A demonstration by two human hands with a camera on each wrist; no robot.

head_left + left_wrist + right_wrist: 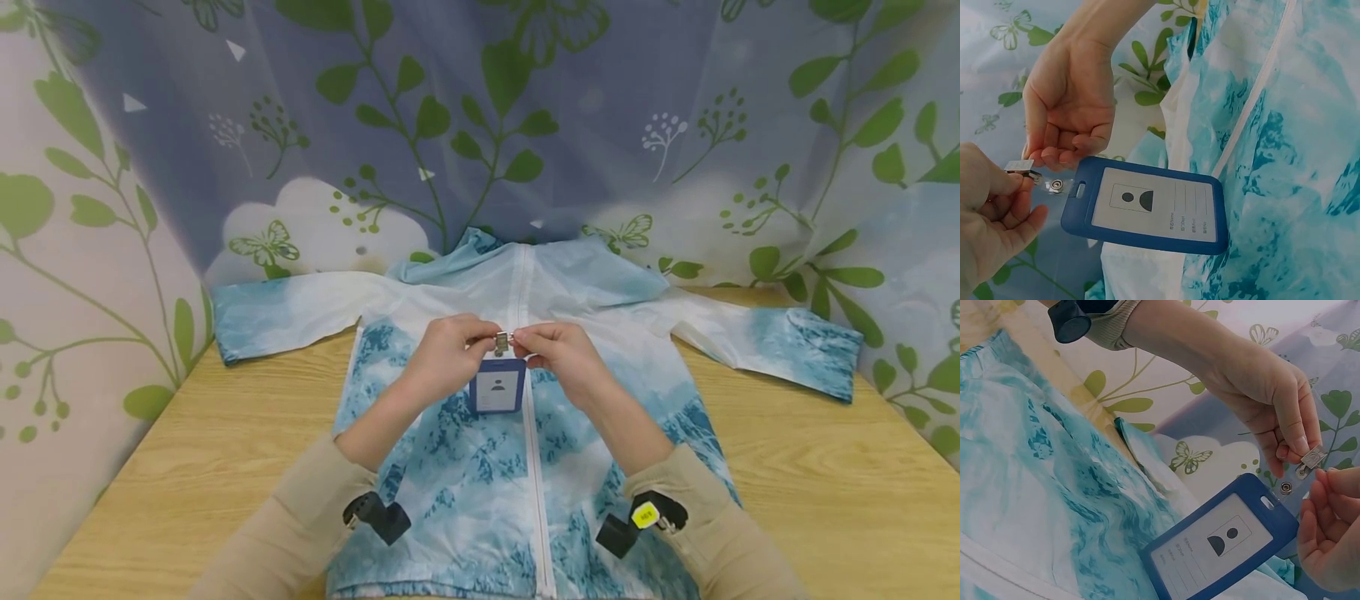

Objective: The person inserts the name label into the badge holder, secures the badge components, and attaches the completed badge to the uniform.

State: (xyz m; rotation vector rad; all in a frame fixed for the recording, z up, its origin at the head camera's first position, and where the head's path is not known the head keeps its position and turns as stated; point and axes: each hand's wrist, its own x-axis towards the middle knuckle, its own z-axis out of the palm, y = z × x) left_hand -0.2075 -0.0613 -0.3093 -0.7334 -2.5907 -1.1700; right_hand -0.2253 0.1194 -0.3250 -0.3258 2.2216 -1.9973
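Note:
A blue badge holder (497, 386) with a white card hangs in front of the jacket, below its small metal clip (502, 341). My left hand (453, 354) pinches the clip between thumb and forefinger, seen also in the right wrist view. From the other side, the thumb and forefinger of my right hand (562, 358) pinch the clip's end. A clear strap with a snap button (1056, 185) joins clip and holder. Beneath both hands a blue and white zip jacket (450, 500) lies spread out, its front upward.
The jacket's sleeves (802, 346) stretch out to both sides on the wooden table (210, 467). Its hood (600, 267) lies against the patterned curtain (465, 100) at the back. More leaf-patterned cloth (75, 208) hangs at the left side.

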